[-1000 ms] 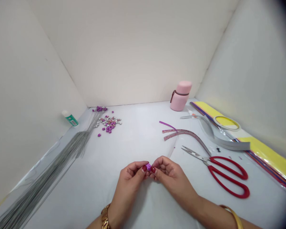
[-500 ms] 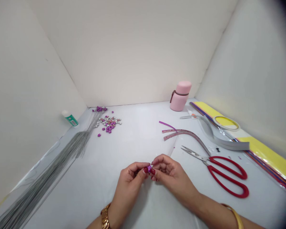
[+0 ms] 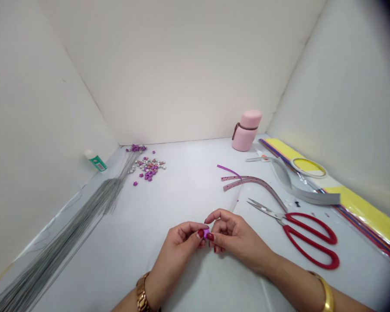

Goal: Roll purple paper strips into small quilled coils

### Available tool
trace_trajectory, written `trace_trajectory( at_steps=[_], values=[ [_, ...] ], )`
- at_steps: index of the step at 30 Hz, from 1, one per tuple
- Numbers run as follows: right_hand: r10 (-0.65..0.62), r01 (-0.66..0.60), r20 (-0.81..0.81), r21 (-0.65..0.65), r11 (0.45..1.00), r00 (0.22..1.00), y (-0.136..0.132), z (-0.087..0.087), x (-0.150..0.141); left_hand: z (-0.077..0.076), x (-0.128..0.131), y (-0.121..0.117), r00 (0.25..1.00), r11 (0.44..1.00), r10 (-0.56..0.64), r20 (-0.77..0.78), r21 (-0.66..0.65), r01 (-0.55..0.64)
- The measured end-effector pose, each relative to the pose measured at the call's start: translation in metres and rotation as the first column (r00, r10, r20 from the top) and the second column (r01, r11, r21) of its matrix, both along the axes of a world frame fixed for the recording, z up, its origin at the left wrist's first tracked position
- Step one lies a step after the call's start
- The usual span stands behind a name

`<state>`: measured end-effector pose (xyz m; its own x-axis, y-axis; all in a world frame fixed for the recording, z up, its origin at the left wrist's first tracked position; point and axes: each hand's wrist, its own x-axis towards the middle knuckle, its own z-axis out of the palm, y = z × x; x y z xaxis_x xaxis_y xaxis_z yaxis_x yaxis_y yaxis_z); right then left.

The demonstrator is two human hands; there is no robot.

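Observation:
A small purple paper star [image 3: 206, 234] is pinched between my two hands above the near middle of the table. My left hand [image 3: 184, 242] grips it between thumb and forefinger. From the other side, my right hand [image 3: 235, 237] presses its thumb against the star, its forefinger raised and bent above. Parts of the star are hidden by the thumbs. Farther off to the left lies a pile of purple, silver and pink stars [image 3: 150, 168]. Purple and pink paper strips [image 3: 247, 180] lie beyond my right hand.
Red-handled scissors [image 3: 284, 219] lie open at the right. Behind them are grey strips [image 3: 308, 197], a tape ring [image 3: 308, 167] and yellow sheets [image 3: 360, 206]. A pink flask [image 3: 246, 132] stands at the back. Thin grey wires [image 3: 74, 225] and a glue stick [image 3: 97, 161] are at the left.
Both hands have shifted slightly to the right and nearer with the purple star. My right forefinger has lifted away from it, while the thumb stays against it.

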<state>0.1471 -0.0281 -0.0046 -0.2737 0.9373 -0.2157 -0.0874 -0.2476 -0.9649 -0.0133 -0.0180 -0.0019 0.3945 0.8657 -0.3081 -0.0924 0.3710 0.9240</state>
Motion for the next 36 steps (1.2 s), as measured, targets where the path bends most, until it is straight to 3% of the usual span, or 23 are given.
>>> trace_trajectory(
  at_steps=[11, 17, 22, 28, 33, 36],
  values=[
    [-0.022, 0.022, -0.090, -0.003, 1.000, 0.996, -0.0029, -0.0022, -0.0052, 0.0016, 0.0008, -0.0032, 0.999, 0.988, -0.015, -0.030, 0.152, 0.019],
    [-0.036, 0.031, -0.134, -0.038, 0.999, 0.990, -0.0037, -0.0025, -0.0048, 0.0027, 0.0027, -0.0026, 1.000, 0.994, -0.010, 0.028, 0.108, 0.007],
    [0.018, -0.017, -0.167, 0.007, 1.000, 0.986, -0.0040, -0.0020, -0.0047, 0.0058, 0.0063, -0.0029, 0.982, 1.000, 0.025, 0.187, -0.001, -0.025],
    [0.066, -0.062, -0.155, 0.029, 0.998, 0.986, -0.0021, -0.0065, -0.0024, 0.0045, 0.0059, -0.0035, 0.968, 0.996, 0.056, 0.245, -0.080, -0.037],
    [0.038, -0.033, -0.069, 0.063, 0.997, 0.997, -0.0044, -0.0057, -0.0038, 0.0015, 0.0048, -0.0045, 0.984, 0.999, 0.029, 0.175, -0.019, -0.026],
    [0.000, 0.002, -0.022, 0.080, 0.997, 1.000, -0.0059, -0.0055, -0.0070, -0.0005, 0.0026, -0.0042, 0.998, 0.990, 0.032, 0.048, 0.137, -0.038]
  ],
)
